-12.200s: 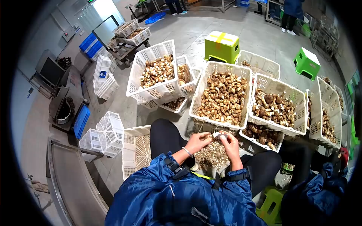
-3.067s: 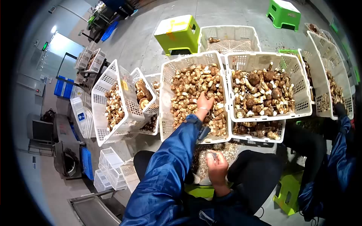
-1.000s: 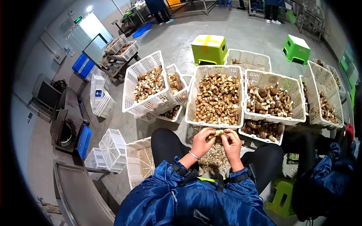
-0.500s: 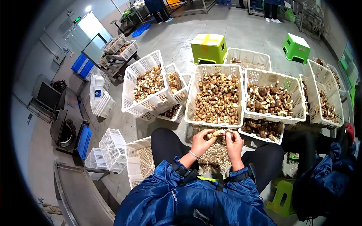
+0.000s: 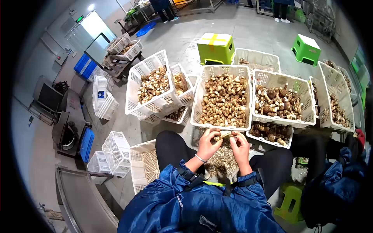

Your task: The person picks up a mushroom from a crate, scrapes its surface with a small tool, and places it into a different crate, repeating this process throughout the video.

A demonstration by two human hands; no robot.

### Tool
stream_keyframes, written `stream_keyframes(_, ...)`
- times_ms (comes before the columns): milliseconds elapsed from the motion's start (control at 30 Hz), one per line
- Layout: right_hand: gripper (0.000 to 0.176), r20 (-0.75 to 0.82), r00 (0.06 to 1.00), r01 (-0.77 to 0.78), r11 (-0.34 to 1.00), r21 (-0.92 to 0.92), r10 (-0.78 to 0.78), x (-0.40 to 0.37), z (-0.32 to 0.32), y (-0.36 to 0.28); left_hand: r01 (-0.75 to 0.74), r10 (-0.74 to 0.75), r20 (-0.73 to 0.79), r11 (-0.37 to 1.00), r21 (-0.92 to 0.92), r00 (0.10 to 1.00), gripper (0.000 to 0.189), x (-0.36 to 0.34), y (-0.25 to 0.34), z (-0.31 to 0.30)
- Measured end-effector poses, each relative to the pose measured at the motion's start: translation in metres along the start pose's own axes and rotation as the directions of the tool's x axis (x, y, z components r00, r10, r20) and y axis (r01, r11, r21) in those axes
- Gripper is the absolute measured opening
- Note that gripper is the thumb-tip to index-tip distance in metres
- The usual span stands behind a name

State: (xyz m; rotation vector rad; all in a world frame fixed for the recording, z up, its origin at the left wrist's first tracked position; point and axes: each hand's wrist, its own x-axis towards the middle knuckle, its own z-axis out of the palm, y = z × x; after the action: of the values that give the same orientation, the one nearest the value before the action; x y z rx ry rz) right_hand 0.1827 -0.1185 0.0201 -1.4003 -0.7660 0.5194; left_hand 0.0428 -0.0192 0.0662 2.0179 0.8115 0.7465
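Note:
My left hand (image 5: 208, 145) pinches a pale, brown-patched mushroom (image 5: 222, 135) in front of the middle basket. At the mushroom's right end, my right hand (image 5: 240, 147) is closed, fingertips and thumb pressed together. Whether it grips the stem itself or a small tool is too small to tell. Just beyond my hands stands a white basket of small brown mushrooms (image 5: 224, 99). To its right, another basket holds larger, longer-stemmed mushrooms (image 5: 279, 101). Pale trimmings (image 5: 222, 162) cover the floor between my knees, below both hands.
A lower basket of mushrooms (image 5: 271, 134) sits under the right one. By my left leg stands a white basket (image 5: 150, 165). Mushroom-filled baskets (image 5: 152, 84) stand at left. Green stools (image 5: 215, 48) are behind the baskets. A person in a blue sleeve (image 5: 336, 182) sits at right.
Both hands stay close together over the trimmings. They have shifted slightly upward, and the mushroom's angle between the fingers differs a little. The baskets have not moved.

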Motion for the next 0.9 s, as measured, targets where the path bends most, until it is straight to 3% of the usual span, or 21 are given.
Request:
stream_keyframes(67, 0.014, 0.000, 0.999, 0.037, 0.999, -0.018, -0.037, 0.000, 0.001, 0.010, -0.095, 0.097, -0.048, 0.995, 0.039, 0.994, 0.023, 0.001, -0.002, 0.004)
stream_keyframes(167, 0.014, 0.026, 0.996, -0.090, 0.992, 0.089, 0.088, -0.001, -0.001, -0.003, -0.151, 0.153, -0.049, 0.987, 0.050, 0.987, 0.023, 0.000, -0.002, 0.006)
stream_keyframes(200, 0.016, -0.005, 1.000, -0.001, 0.996, 0.092, 0.001, 0.000, 0.003, -0.001, -0.166, 0.170, -0.045, 0.984, 0.069, 0.984, 0.023, 0.000, -0.002, 0.006)
stream_keyframes(300, 0.016, 0.024, 0.983, -0.185, 0.975, 0.123, 0.183, -0.002, -0.002, -0.001, -0.226, 0.232, -0.048, 0.969, 0.103, 0.972, 0.022, 0.001, -0.002, 0.005)
stream_keyframes(333, 0.018, 0.036, 0.973, -0.229, 0.954, 0.193, 0.226, -0.001, -0.002, 0.003, -0.151, 0.153, -0.034, 0.987, 0.062, 0.988, 0.022, 0.000, -0.001, 0.004)
stream_keyframes(400, 0.019, -0.009, 0.983, -0.173, 0.942, 0.289, 0.183, 0.002, 0.002, 0.008, 0.004, -0.004, 0.005, 1.000, -0.017, 1.000, 0.022, -0.002, 0.000, 0.002)
stream_keyframes(433, 0.020, -0.020, 0.980, -0.177, 0.909, 0.377, 0.200, 0.003, 0.005, 0.010, 0.007, -0.007, 0.001, 0.999, -0.040, 1.000, 0.022, -0.003, -0.005, 0.004)
stream_keyframes(533, 0.017, 0.044, 0.977, -0.213, 0.957, 0.199, 0.208, -0.001, -0.003, -0.001, 0.045, -0.044, 0.005, 0.996, -0.080, 0.999, 0.025, -0.005, -0.021, 0.008)
stream_keyframes(633, 0.018, 0.044, 0.996, 0.086, 0.996, -0.033, -0.084, -0.001, 0.000, 0.006, 0.098, -0.098, 0.013, 0.982, -0.158, 0.995, 0.025, -0.006, -0.025, 0.012)
stream_keyframes(667, 0.018, 0.027, 1.000, 0.004, 1.000, 0.022, -0.005, -0.001, -0.001, 0.005, 0.165, -0.160, 0.053, 0.980, -0.110, 0.986, 0.026, -0.008, -0.025, 0.012)
stream_keyframes(733, 0.017, 0.008, 0.988, -0.155, 0.978, 0.137, 0.155, -0.001, -0.003, -0.002, 0.299, -0.277, 0.116, 0.907, -0.295, 0.954, 0.027, -0.008, -0.030, 0.012)
stream_keyframes(767, 0.016, 0.021, 0.979, -0.199, 0.927, 0.318, 0.203, 0.002, -0.002, 0.007, 0.363, -0.328, 0.156, 0.851, -0.380, 0.932, 0.027, -0.008, -0.032, 0.013)
stream_keyframes(833, 0.014, 0.012, 0.981, -0.188, 0.940, 0.286, 0.193, 0.003, -0.005, 0.005, 0.398, -0.358, 0.174, 0.808, -0.436, 0.917, 0.028, -0.008, -0.041, 0.015)
stream_keyframes(900, 0.013, -0.004, 0.999, -0.042, 0.995, 0.091, 0.043, 0.002, -0.002, -0.001, 0.430, -0.386, 0.194, 0.759, -0.488, 0.902, 0.028, -0.007, -0.046, 0.015)
